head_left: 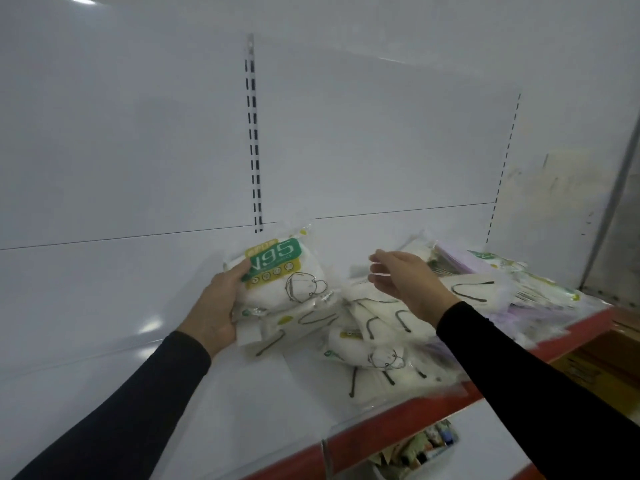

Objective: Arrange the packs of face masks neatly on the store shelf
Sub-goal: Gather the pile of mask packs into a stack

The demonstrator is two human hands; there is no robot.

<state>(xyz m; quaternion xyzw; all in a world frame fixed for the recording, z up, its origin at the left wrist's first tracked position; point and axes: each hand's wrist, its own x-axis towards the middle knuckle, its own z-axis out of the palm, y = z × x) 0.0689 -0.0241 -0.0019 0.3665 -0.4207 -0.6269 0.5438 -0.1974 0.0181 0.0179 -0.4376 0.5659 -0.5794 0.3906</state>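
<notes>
Left hand (214, 306) grips the N95 pack (280, 275) by its left edge, fingers curled round behind it and the thumb on the printed front. The pack stands nearly upright, label toward the camera, at the left end of the heap on the shelf (104, 306). Judgement: it is held up this way so it can be set down face-out as the start of a row on the bare white stretch at left.

Right hand (405, 282) hovers above the middle of the heap, fingers loosely spread and a little bent, holding nothing. Judgement: it is placed to take the next pack or steady the pile.

Loose pile of packs (377, 327) lies flat and overlapping, at mixed angles, from the shelf's middle to its right end, some reaching the clear front lip above the red shelf edge (415, 417). Lilac packs (453, 261) sit at the right rear, partly under white ones.

Count: hands, two. Pack in hand, one. White packs with a readable label or mask drawing in the pile, at least three; total cannot be told, as they overlap and film glare blurs the edges. Lilac packs, at least two.

Slotted upright strips: centre strip (252, 133) and right strip (502, 174), two. Goods on the lower shelf (419, 445) show below the red edge; kind unclear.
</notes>
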